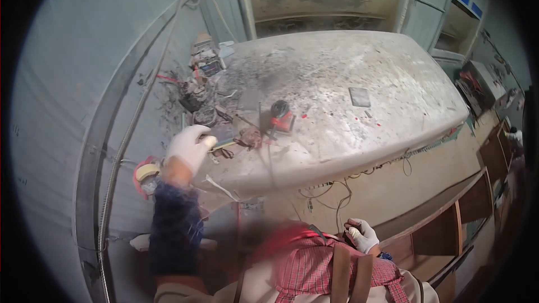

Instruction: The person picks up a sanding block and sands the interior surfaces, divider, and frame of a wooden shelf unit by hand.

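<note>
My left hand [190, 148], in a white glove with yellowed fingertips, reaches over the near left corner of a dusty, stained table [393, 106]. Its fingers are curled in, and whatever they may hold is hidden. Beside them lie a flat grey pad [224, 133] and a crumpled brownish rag [250, 137]. My right hand [365, 237], also in a white glove, is low in front of me at the right of a red checked cloth [314, 261]. It is closed around a small dark brown object [352, 231] whose kind I cannot make out.
A black and red tool [281, 116] and a grey square pad [359, 97] rest on the table. Clutter [202, 87] is heaped along its left end. Tape rolls [147, 173] hang by my left wrist. Cables [339, 202] dangle below the front edge; wooden shelving [438, 233] stands right.
</note>
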`<state>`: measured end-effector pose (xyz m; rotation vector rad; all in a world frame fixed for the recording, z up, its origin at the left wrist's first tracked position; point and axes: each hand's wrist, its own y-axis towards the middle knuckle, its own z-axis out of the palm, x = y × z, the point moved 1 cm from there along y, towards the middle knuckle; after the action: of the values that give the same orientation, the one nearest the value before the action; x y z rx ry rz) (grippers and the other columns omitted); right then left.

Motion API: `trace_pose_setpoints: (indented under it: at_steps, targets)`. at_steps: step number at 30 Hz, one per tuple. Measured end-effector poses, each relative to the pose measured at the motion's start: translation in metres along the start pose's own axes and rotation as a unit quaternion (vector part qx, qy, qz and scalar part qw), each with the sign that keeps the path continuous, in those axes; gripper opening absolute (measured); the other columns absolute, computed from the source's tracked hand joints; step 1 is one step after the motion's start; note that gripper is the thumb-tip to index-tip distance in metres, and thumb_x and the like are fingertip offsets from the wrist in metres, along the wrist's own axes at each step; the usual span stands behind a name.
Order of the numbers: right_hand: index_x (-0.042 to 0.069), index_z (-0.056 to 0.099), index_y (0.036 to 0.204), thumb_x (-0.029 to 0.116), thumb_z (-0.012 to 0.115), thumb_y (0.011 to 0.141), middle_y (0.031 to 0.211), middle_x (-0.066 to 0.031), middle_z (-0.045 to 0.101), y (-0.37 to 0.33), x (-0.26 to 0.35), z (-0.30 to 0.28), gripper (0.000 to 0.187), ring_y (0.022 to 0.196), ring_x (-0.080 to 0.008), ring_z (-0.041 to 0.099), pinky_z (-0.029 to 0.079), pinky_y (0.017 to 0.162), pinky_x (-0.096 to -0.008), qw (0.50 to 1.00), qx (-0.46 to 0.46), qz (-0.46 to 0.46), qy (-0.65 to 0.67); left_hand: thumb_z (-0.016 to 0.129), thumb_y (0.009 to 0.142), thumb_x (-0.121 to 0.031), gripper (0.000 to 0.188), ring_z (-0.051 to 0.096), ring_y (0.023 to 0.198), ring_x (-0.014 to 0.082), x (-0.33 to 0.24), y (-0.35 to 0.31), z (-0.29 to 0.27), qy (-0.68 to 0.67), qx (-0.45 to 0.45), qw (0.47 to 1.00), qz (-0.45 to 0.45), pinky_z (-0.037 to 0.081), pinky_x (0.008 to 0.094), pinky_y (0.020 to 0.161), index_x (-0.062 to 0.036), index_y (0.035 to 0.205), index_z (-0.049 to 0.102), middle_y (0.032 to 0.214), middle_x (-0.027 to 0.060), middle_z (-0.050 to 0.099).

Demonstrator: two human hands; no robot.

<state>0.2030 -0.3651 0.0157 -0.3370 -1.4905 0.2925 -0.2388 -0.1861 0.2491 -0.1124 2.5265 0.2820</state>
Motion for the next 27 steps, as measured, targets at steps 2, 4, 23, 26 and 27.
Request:
trace_pose_setpoints:
  at_steps: [2,4,23,26,27]
  targets:
    - [-0.004,0.053,0.126,0.006,0.059,0.096,0.118,-0.0120,0.065,-0.011,0.005,0.001,0.033,0.111,-0.0164,0.059,0.045,0.097,-0.0282,0.999,-0.005,-0.032,0.008,0.069,0.081,-0.027,0.035,0.063,0.100,0.0357,0.047,0.023,0.047,0.168,0.097,0.979,-0.057,0.049,0.0413,0.087,-0.0060,0.109,0.069,0.108,0.0157,0.068]
    - [-0.004,0.053,0.126,0.007,0.059,0.096,0.119,-0.0123,0.064,-0.026,0.010,-0.001,0.033,0.111,-0.0175,0.059,0.044,0.098,-0.0291,0.999,-0.037,-0.027,-0.005,0.070,0.079,-0.040,0.047,0.058,0.112,0.0349,0.117,0.033,0.116,0.296,0.155,0.942,-0.037,0.047,0.0426,0.096,-0.0100,0.116,0.067,0.118,0.0165,0.063]
    - [0.008,0.051,0.137,0.038,0.051,0.098,0.138,-0.0150,0.053,-0.109,-0.002,-0.006,0.049,0.130,-0.0296,0.048,0.036,0.110,-0.0393,0.964,-0.228,0.116,-0.072,0.055,0.093,-0.048,0.055,0.051,0.127,0.0347,0.100,0.133,0.168,0.494,0.340,0.796,-0.080,0.041,0.0396,0.103,-0.0141,0.137,0.054,0.138,0.0203,0.053]
    - [0.009,0.050,0.138,0.040,0.051,0.097,0.138,-0.0150,0.053,-0.116,-0.010,-0.007,0.051,0.130,-0.0298,0.048,0.036,0.109,-0.0389,0.967,-0.219,0.120,-0.055,0.055,0.094,-0.042,0.051,0.053,0.123,0.0318,0.059,0.131,0.112,0.370,0.331,0.868,-0.016,0.042,0.0385,0.102,-0.0102,0.134,0.054,0.134,0.0187,0.055]
    - [0.010,0.050,0.138,0.040,0.051,0.097,0.138,-0.0147,0.054,-0.117,-0.016,-0.007,0.051,0.130,-0.0296,0.048,0.036,0.109,-0.0387,0.968,-0.217,0.118,-0.050,0.055,0.094,-0.040,0.050,0.053,0.121,0.0308,0.039,0.125,0.096,0.312,0.347,0.884,0.003,0.042,0.0382,0.101,-0.0089,0.133,0.054,0.132,0.0182,0.056]
